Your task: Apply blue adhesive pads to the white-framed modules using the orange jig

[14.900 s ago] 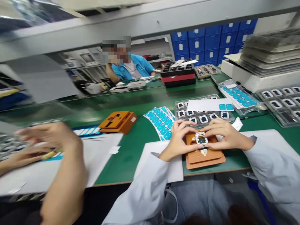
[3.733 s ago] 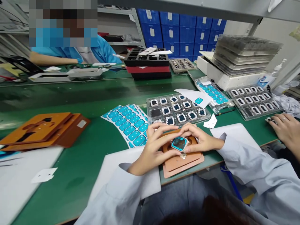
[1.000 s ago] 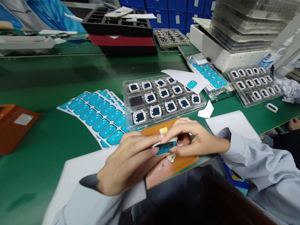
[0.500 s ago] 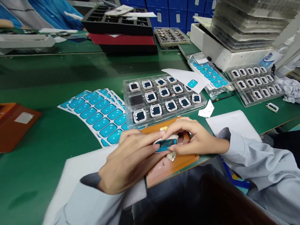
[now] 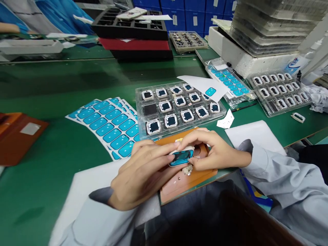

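Between my two hands is a small white watch-like case (image 5: 182,156) with a blue film on its face, tilted toward me. My left hand (image 5: 145,171) grips its left side, with fingers along the top edge and thumb at the face. My right hand (image 5: 208,150) pinches its right side, the thumb at the lower right corner and the index finger over the top. Below them lies an orange fixture board (image 5: 184,186) with a small pale lump (image 5: 187,169) on it. Just beyond, a clear tray (image 5: 164,131) holds several similar white cases.
Sheets of blue films (image 5: 107,124) lie left of the tray; a white sheet with one blue film (image 5: 202,85) overlaps it. Further right are a second tray of frames (image 5: 282,97) and a loose white frame (image 5: 298,117). An orange box (image 5: 20,140) stands far left, white foam sheets (image 5: 84,191) nearer.
The case's face has turned slightly, and my thumbs have shifted off its lower part, showing more blue film. Both hands keep their hold; the view has moved slightly.
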Available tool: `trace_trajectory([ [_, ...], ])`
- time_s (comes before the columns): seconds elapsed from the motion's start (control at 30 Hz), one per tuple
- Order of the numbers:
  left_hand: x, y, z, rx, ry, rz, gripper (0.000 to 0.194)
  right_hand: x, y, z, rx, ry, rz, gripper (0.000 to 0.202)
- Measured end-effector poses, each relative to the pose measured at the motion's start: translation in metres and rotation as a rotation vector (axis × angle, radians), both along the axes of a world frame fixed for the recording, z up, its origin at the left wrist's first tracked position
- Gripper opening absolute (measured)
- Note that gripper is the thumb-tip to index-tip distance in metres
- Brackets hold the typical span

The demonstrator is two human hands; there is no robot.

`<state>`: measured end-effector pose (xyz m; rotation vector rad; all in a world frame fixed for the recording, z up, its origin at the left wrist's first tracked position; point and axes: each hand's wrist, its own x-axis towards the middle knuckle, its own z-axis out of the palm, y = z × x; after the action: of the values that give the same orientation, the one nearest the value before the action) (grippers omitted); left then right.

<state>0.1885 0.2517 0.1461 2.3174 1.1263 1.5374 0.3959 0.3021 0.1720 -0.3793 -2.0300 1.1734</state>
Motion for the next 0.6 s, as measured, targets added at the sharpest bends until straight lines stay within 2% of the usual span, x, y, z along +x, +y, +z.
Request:
trace_trajectory([
  [0.1,0.004,0.001,0.005,0.174,0.057,-0.049,0.037,0.003,0.001,0.0,0.074,-0.072,-0.039,0.02],
  [0.2,0.006,0.001,0.009,0.139,0.042,-0.072,0.056,0.006,0.004,-0.002,0.151,-0.099,-0.027,0.024],
  [0.27,0.005,0.001,0.012,0.037,-0.001,-0.064,0.053,0.008,0.005,-0.004,0.194,-0.101,-0.015,0.024],
  [0.33,0.005,0.001,0.015,-0.055,-0.009,-0.07,0.038,0.008,0.006,-0.007,0.225,-0.098,-0.008,0.023],
  [0.43,0.004,0.002,0.018,-0.115,0.018,-0.157,0.022,0.009,0.008,-0.011,0.244,-0.084,0.008,0.024],
  [0.6,0.004,0.007,0.012,-0.214,-0.156,-0.335,0.03,0.008,0.016,-0.021,0.352,-0.022,0.063,0.033],
])
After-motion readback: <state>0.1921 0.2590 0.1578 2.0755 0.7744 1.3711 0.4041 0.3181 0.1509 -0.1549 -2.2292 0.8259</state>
